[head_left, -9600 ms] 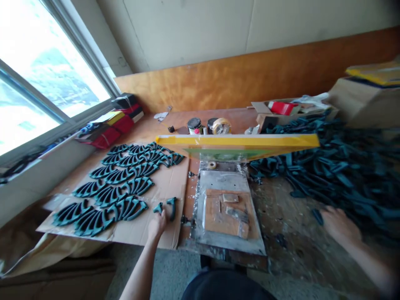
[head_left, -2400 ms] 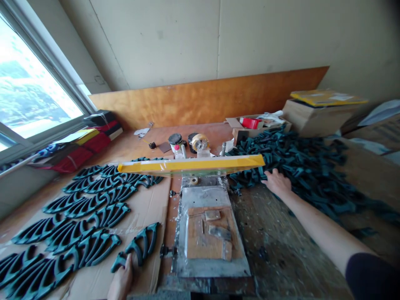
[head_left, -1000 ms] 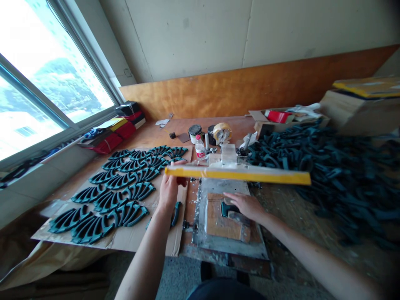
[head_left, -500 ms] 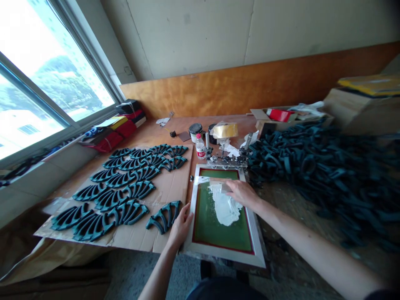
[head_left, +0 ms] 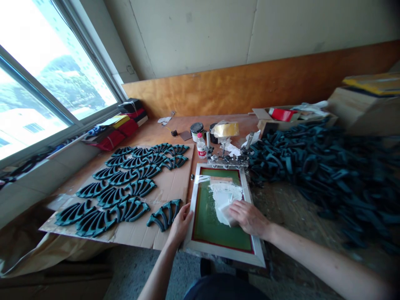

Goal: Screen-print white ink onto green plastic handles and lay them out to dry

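Note:
A framed screen [head_left: 204,235] with green mesh lies flat at the table's front edge. White paste [head_left: 215,198] is spread over its middle. My right hand [head_left: 248,217] is closed on a pale flat scraper [head_left: 227,206], held against the mesh in the paste; the scraper's lower part is smeared by motion. My left hand [head_left: 182,221] rests at the frame's left side, its fingers on the edge. Near the top of the mesh lies a wooden-handled strip [head_left: 221,180]. A metal hinge clamp [head_left: 226,161] stands at the frame's far end.
Dark green slotted parts [head_left: 126,210] lie in rows on cardboard [head_left: 175,183] at the left. A large heap of dark green pieces [head_left: 300,158] fills the right. Behind the screen stand a bottle [head_left: 201,148], a lidded can [head_left: 196,130] and a tape roll [head_left: 225,129].
My right hand has moved toward me and slightly right, from the upper part of the mesh to the lower part of the paste. My left hand has stayed at the frame's left edge.

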Demonstrator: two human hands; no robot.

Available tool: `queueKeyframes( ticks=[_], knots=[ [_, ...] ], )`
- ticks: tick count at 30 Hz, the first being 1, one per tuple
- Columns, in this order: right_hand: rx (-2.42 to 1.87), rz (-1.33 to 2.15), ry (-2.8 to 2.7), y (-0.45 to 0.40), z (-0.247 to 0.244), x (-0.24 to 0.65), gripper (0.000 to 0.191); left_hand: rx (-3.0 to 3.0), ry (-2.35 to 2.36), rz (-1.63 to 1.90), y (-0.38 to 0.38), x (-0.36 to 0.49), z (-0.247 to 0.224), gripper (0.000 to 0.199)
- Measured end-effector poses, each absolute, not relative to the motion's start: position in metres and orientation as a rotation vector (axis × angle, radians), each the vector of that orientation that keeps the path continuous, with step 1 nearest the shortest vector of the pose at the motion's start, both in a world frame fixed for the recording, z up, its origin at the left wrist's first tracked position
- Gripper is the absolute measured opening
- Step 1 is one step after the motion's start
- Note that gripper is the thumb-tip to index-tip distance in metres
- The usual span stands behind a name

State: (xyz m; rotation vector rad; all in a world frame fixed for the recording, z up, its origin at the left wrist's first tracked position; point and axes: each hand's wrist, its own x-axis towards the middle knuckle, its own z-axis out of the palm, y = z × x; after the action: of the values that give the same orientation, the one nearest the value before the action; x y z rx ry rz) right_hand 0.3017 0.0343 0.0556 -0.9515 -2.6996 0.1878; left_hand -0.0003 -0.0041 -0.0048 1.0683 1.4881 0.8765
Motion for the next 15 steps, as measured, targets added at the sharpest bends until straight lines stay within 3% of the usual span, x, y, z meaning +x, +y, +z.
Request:
queueKeyframes(
  ticks=[5, 8, 10, 13, 15],
  knots=[
    [-1.048, 0.295, -2.672, 0.053, 0.075, 0.298, 0.009, 0.992, 1.465, 0.88, -0.004, -0.002, 0.004, 0.077],
    [-1.274, 0.202, -2.534, 0.088, 0.103, 0.291, 0.039, 0.952, 1.446, 0.868, -0.002, -0.003, 0.034, 0.086],
    [-1.397, 0.137, -2.432, 0.11, 0.119, 0.296, 0.053, 0.946, 1.437, 0.904, 0.001, -0.004, 0.062, 0.08],
    [-1.549, 0.133, -2.157, 0.131, 0.128, 0.326, 0.044, 0.965, 1.429, 0.967, 0.013, -0.001, 0.107, 0.064],
    [-1.687, 0.153, -1.952, 0.133, 0.119, 0.351, 0.035, 0.978, 1.418, 1.107, 0.028, 0.005, 0.134, 0.063]
  ],
)
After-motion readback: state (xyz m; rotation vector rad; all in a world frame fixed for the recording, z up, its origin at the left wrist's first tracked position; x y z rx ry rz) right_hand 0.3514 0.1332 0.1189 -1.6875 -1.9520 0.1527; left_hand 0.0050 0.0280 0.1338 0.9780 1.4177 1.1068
